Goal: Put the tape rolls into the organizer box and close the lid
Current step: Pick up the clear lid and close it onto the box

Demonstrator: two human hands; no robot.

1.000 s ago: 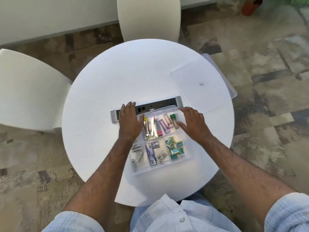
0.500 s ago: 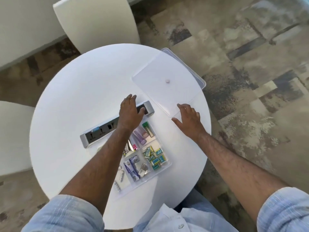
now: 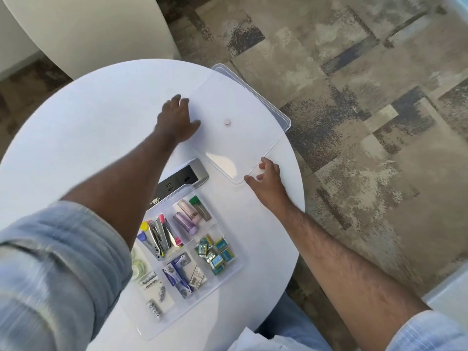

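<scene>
The clear organizer box (image 3: pixel 229 268) lies open on the white round table (image 3: pixel 76 148), its compartments full of small stationery. Pale tape rolls (image 3: pixel 138 266) sit in its left compartment, partly hidden by my left sleeve. The clear flat lid (image 3: pixel 243 97), with a small round knob (image 3: pixel 227 122), lies beyond the box and hangs over the table's far right edge. My left hand (image 3: pixel 177 120) rests spread on the lid's left edge. My right hand (image 3: pixel 267 178) pinches the lid's near corner.
A silver and black power strip (image 3: pixel 195 174) lies between the box and the lid, partly under my left arm. A white chair (image 3: pixel 101 29) stands behind the table. Patterned carpet (image 3: pixel 367 122) runs along the right.
My left hand has left the box and power strip and reached out to the lid's left edge. My right hand has closed on the lid's near corner. The view has swung to the right.
</scene>
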